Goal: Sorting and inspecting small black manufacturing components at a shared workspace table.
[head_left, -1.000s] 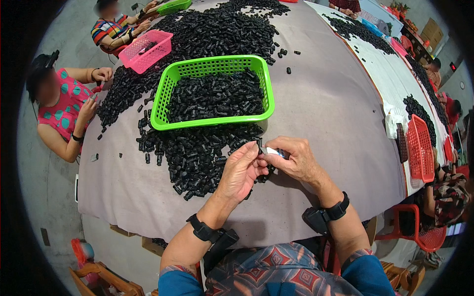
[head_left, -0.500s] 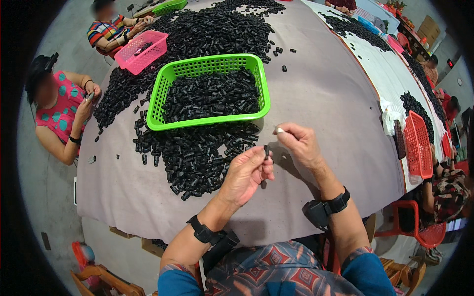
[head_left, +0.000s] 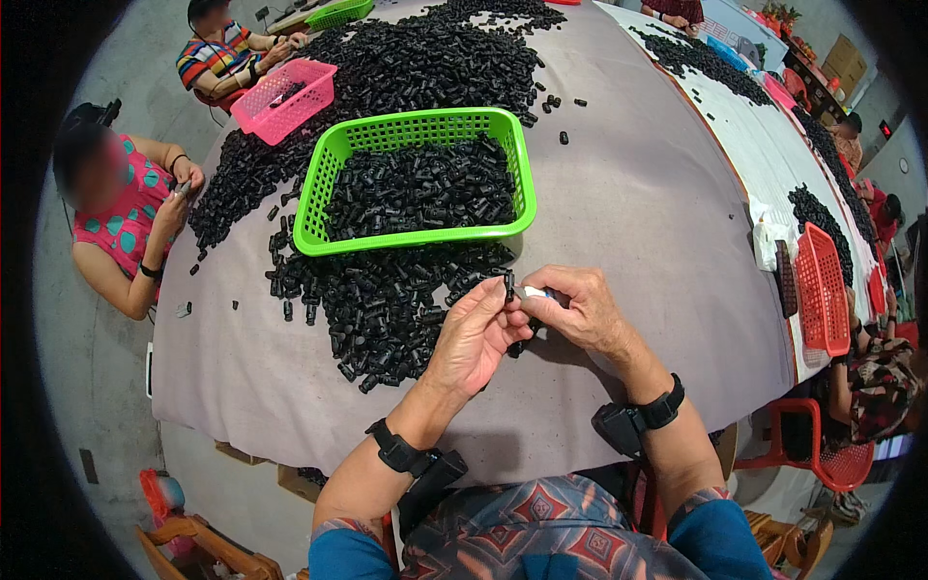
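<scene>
My left hand [head_left: 472,338] pinches a small black cylindrical plastic part [head_left: 509,284] upright between thumb and fingertips. Right against it, my right hand [head_left: 585,311] is closed round a small tool with a white section [head_left: 535,293]; its thin tip points at the part, and my fingers hide most of the rest. Whether the tip touches the part I cannot tell. Just beyond my hands, a loose heap of similar black parts [head_left: 382,324] spreads over the cloth. Behind it stands a green plastic basket [head_left: 416,242] filled with more of them.
A large pile of black parts [head_left: 435,58] covers the table's far side. A pink basket [head_left: 290,114] stands at far left, near two seated people working with their hands. To the right, a red basket [head_left: 822,290] rests on a white-covered table [head_left: 715,145], with more people beyond.
My right hand has moved left with the white tool, from apart to right beside the black part. My left hand still holds the part, slightly higher.
</scene>
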Motion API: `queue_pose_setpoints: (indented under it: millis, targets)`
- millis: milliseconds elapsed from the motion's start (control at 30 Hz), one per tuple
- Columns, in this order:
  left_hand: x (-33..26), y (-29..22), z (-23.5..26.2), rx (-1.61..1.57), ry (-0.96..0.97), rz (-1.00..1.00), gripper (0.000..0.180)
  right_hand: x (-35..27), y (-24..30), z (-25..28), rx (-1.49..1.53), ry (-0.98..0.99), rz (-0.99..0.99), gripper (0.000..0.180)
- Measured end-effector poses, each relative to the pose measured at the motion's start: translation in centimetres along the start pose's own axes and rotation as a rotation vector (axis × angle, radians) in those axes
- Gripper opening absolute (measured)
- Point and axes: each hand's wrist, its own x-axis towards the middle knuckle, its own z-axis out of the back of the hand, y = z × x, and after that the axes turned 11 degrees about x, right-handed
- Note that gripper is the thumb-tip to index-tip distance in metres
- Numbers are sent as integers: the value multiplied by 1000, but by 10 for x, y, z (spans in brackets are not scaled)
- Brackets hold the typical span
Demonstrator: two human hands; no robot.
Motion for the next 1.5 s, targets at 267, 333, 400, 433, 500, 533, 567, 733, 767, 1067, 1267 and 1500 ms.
queue_pose_setpoints:
  millis: [267,333,400,433,500,533,567,733,767,1067,1267,1500]
  targets:
    - [0,0,1,28,31,7,11,-1,0,-1,-44,20,-10,22]
    - [0,0,0,25,36,15,11,0,0,0,-65,23,-5,23]
    - [0,-1,1,22,42,24,11,0,0,1,-86,26,1,24]
    - [0,-1,2,22,49,20,11,0,0,1,-63,23,-29,23]
    - [0,-1,1,23,57,18,12,-1,-5,2,-40,17,-59,22]
    - [-1,0,1,46,96,46,12,-1,-14,4,29,-42,-99,21]
    - [-1,1,0,69,135,73,12,-1,-21,6,98,-100,-139,19]
    - [-1,-2,0,19,111,63,15,-1,-17,8,340,-153,-192,16]
    - [-1,-1,1,36,102,60,15,0,-10,5,377,-144,-146,15]
    - [-3,6,1,97,115,59,14,1,-1,-15,410,-106,-159,8]
    - [-2,4,3,69,148,42,15,2,13,-12,552,-49,-255,8]
    - [-2,1,5,33,127,92,36,71,32,-2,125,-59,-98,18]
